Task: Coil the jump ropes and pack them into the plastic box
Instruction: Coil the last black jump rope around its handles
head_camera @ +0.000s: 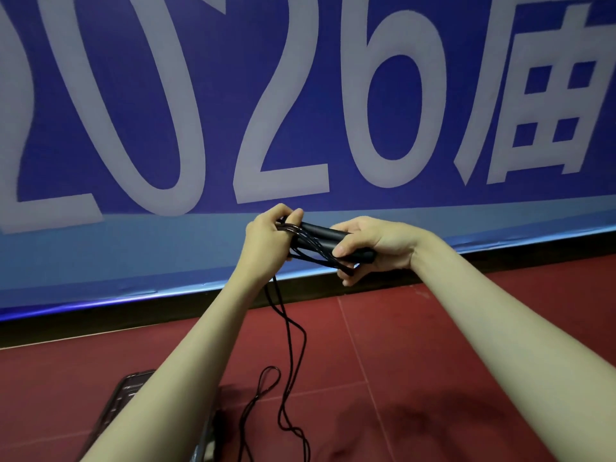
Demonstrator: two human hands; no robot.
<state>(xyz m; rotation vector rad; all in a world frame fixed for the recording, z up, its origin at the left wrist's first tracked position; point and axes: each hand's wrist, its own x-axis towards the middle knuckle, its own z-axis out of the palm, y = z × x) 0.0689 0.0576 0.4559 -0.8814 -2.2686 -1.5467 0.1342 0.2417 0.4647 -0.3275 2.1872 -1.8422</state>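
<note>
Both arms reach up toward the middle of the frame, and the rope [293, 328] is held between the hands there. The right hand [370, 245] has its fingers and thumb curled round the black handles [320, 232], which lie together and point left. The left hand [266, 243] pinches loops of the thin black cord at the handles' left end, with its fingertips closed over the strands. Several turns of cord cross the handles between the two hands. From the left hand the loose cord hangs straight down through the centre of the frame and lies in slack loops on the red floor [416, 361] at bottom centre. The box [130, 391], dark and see-through, sits at the lower left, mostly hidden behind the left forearm; I cannot tell what is in it. Behind everything, a blue banner [206, 95] with large pale numerals fills the upper half.
</note>
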